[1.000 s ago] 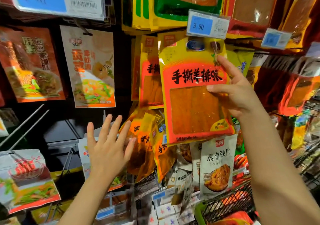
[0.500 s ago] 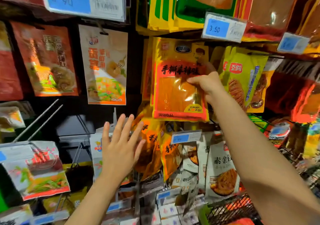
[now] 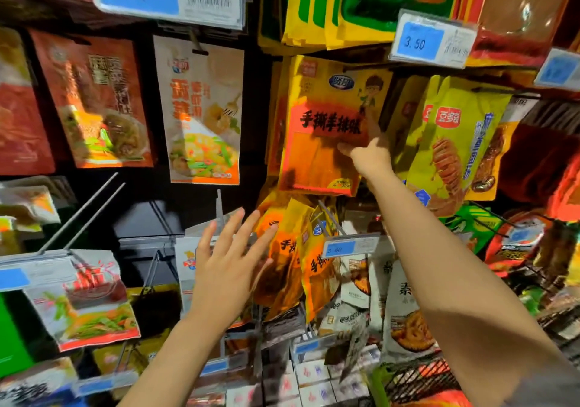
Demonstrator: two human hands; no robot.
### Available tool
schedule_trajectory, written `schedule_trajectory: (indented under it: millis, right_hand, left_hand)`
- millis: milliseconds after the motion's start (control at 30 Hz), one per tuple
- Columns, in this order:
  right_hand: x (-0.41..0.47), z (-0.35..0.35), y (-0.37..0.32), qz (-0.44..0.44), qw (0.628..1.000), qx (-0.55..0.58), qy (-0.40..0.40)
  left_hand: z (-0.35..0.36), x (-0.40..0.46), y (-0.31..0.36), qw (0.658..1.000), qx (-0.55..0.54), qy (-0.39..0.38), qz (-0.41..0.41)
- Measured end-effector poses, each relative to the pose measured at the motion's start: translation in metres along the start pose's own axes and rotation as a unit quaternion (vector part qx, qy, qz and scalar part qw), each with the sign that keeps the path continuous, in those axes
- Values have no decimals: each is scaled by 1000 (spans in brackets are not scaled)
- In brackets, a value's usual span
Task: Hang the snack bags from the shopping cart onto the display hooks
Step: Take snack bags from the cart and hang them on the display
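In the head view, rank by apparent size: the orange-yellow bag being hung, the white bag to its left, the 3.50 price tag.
1. Orange-yellow bag, touched by the right hand; white bag looks about as big, so no ranking.
2. 3.50 price tag, clearly smallest, though nearer the camera.

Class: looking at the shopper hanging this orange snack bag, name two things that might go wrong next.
1. The right hand touches only the orange bag's side edge; if the hole missed the hook, it may drop.
2. The left hand hovers open near the lower orange packets and might knock them.
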State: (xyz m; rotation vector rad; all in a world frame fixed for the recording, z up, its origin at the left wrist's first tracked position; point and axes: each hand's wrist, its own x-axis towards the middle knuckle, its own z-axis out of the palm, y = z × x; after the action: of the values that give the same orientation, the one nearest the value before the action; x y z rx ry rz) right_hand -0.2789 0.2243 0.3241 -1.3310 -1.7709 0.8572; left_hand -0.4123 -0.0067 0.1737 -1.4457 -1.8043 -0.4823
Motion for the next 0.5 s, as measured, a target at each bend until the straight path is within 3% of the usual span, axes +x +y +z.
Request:
schedule_trajectory:
  millis: [100,233,300,400,500]
  right_hand:
    - [-12,-7,13,-62,996,49,45]
    - [-43,-26,39,-93,993,31,66]
    - [-64,-40,56,-108,990,48,71]
    - [-100,-66,88,-92,990,71,84]
    - [-137,-99,124,-45,987,98,118]
  left_hand:
    - [-12,5,4,994,-104,-20,-28]
    - [-26,16,28,949,-312,-19,-33]
    - [-25,21,50,912,-407,-41,-23]
    - [-17,25,89,830,-552,-79,-8]
    - [-19,30,131,765,-619,-178,-22]
